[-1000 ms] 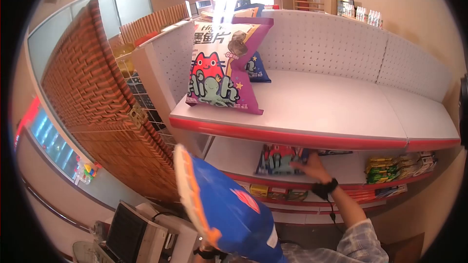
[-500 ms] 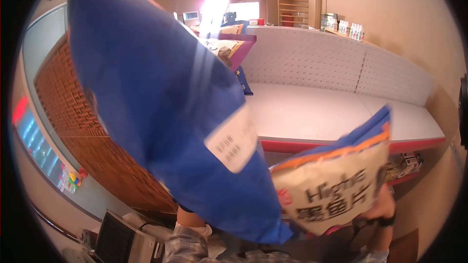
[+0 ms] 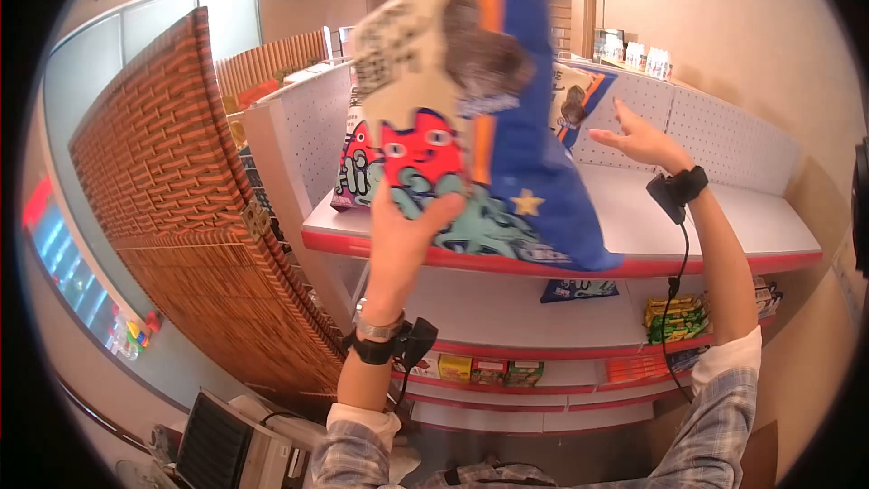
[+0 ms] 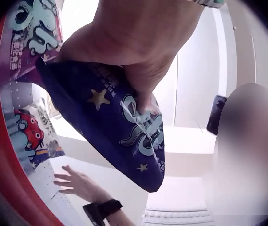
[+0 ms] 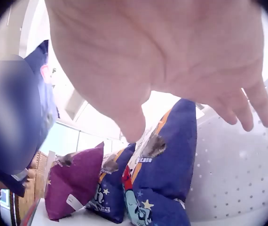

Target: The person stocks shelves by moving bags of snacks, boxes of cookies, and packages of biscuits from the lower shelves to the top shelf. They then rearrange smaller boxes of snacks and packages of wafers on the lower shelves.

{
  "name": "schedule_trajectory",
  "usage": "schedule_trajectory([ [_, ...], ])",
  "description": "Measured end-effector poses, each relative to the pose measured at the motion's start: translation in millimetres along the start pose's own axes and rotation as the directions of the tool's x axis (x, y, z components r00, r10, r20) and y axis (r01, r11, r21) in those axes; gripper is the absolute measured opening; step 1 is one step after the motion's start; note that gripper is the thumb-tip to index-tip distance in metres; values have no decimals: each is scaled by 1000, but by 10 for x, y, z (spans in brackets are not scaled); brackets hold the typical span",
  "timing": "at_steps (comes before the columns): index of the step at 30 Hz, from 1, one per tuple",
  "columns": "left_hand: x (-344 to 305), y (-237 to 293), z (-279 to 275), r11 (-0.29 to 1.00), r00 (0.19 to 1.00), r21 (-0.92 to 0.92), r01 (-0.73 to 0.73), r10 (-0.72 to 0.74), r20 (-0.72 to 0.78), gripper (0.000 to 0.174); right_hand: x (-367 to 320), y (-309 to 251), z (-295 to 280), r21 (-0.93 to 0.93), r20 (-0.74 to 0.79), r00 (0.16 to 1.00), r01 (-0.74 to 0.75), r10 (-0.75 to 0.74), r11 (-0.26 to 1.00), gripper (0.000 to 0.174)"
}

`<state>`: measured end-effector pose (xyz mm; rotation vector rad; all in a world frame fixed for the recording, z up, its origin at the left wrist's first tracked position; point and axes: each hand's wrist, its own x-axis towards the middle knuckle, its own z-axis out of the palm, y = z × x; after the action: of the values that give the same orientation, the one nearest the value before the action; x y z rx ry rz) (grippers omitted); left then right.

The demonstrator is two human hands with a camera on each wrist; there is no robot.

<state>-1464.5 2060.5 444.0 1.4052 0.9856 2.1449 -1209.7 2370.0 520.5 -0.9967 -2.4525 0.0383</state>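
Observation:
My left hand [image 3: 403, 240] grips the lower part of a blue and cream snack bag [image 3: 534, 154], held up in front of the top shelf. In the left wrist view, the left hand [image 4: 134, 42] has its thumb against the printed side of this bag [image 4: 110, 108]. My right hand [image 3: 641, 138] is raised over the top shelf with its fingers spread, holding nothing. Just below the right hand [image 5: 171, 61], in the right wrist view, a blue bag [image 5: 174, 165] stands upright beside another blue bag [image 5: 113, 188] and a purple bag [image 5: 75, 181].
The top shelf [image 3: 724, 217] has a red front edge and a perforated back panel. Lower down are a blue bag [image 3: 579, 290], green and yellow packets [image 3: 677, 319] and small boxes [image 3: 489, 371]. A woven screen [image 3: 181, 217] stands at the left, with a monitor [image 3: 215, 439] below it.
The left hand's bag has swung up in front of the shelf, its printed face now showing. The right hand has risen from the lower shelf and let go of its bag, now standing on top.

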Motion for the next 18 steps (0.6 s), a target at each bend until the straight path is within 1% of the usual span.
schedule_trajectory([
  [1, 28, -8, 121, 997, 1000, 73, -5, 4, 10, 61, -83, -36, -102, -3, 1, 1000, 1, -1, 1000, 90],
  [3, 136, -175, 276, 988, 999, 152, -16, 9, 44, 76, -283, -74, -213, 252, -79, 997, 26, -6, 967, 93],
  [4, 168, -205, 364, 965, 999, 260, 24, -31, 25, 93, -389, -89, -266, 250, -80, 997, 29, -9, 968, 93],
  [5, 214, -323, 429, 965, 999, 261, 24, -32, 28, 93, -530, -95, -291, 310, -110, 993, 66, -34, 948, 87],
  [6, 279, -501, 476, 878, 993, 471, -85, 116, -38, 96, -673, -104, -299, 366, -138, 989, 103, -55, 925, 81],
  [7, 306, -621, 527, 735, 960, 659, -161, 271, -68, 98, -846, -126, -291, 364, -136, 989, 98, -51, 926, 81],
  [8, 277, -645, 586, 642, 905, 714, -279, 425, -28, 109, -1035, -160, -271, 363, -181, 980, 147, -85, 920, 75],
  [9, 255, -659, 598, 646, 901, 709, -284, 432, -33, 109, -1197, -207, -264, 356, -232, 965, 203, -125, 912, 70],
  [11, 189, -685, 602, 431, 804, 778, -457, 575, 153, 108, -1534, -385, -193, 196, -299, 929, 285, -219, 938, 63],
  [12, 138, -680, 641, 495, 765, 688, -531, 629, 138, 89, -1640, -468, -161, 194, -299, 929, 283, -218, 939, 63],
  [13, 95, -702, 647, 497, 766, 687, -531, 627, 138, 89, -1729, -546, -136, 184, -243, 935, 307, -260, 934, 58],
  [14, 56, -723, 650, 439, 771, 716, -542, 599, 216, 76, -1762, -617, -105, 177, -185, 936, 331, -299, 927, 54],
  [15, 9, -747, 653, 380, 773, 739, -557, 562, 294, 64, -1761, -684, -46, 180, -184, 938, 325, -293, 928, 54],
  [16, -39, -790, 691, 393, 797, 770, -503, 555, 237, 45, -1750, -751, 22, 169, -137, 919, 390, -370, 905, 48],
  [17, -39, -804, 706, 393, 798, 768, -505, 551, 243, 45, -1733, -821, 91, 162, -89, 891, 453, -444, 877, 42],
  [18, -31, -811, 718, 384, 815, 789, -480, 529, 238, 41, -1698, -907, 144, 164, -92, 893, 449, -440, 878, 42],
])
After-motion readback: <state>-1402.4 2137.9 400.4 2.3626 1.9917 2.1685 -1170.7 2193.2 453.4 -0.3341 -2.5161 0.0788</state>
